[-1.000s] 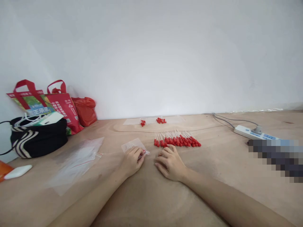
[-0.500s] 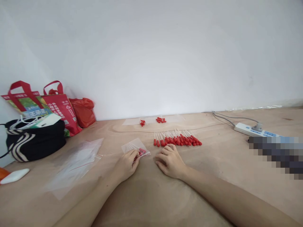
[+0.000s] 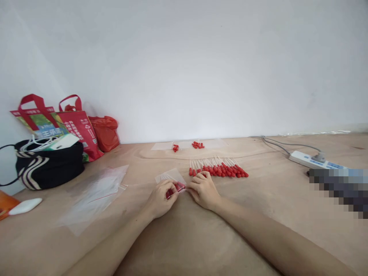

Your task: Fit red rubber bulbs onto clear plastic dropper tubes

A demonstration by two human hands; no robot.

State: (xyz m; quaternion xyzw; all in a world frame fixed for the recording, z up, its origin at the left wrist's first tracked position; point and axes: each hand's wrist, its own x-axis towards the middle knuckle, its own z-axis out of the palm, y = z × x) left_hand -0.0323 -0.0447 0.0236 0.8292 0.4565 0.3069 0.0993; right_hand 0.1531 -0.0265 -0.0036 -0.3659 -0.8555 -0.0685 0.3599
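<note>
A small clear plastic bag [image 3: 176, 174] lies between my hands, with several red-tipped white sticks [image 3: 180, 186] inside. My left hand [image 3: 161, 198] is closed on the bag's near left edge, thumb and fingers pinching it around the red tips. At the near right corner of the bag, my right hand [image 3: 204, 191] pinches the edge between thumb and fingers. Just beyond the right hand, a row of loose red-tipped sticks [image 3: 222, 170] lies with the red ends towards me. Left of my left arm is a spread stack of clear zip bags [image 3: 100, 195].
Near the wall lie clear bags [image 3: 161, 146] and two small groups of red pieces [image 3: 197, 145]. A black striped bag [image 3: 54, 168], red shopping bags [image 3: 83, 134] and a white object [image 3: 25, 207] stand or lie left. At right is a power strip [image 3: 301, 157] with a grey cable.
My right hand has moved left and closed on the bag's corner. My left hand and the bag have shifted slightly right. The whole view has also shifted a little.
</note>
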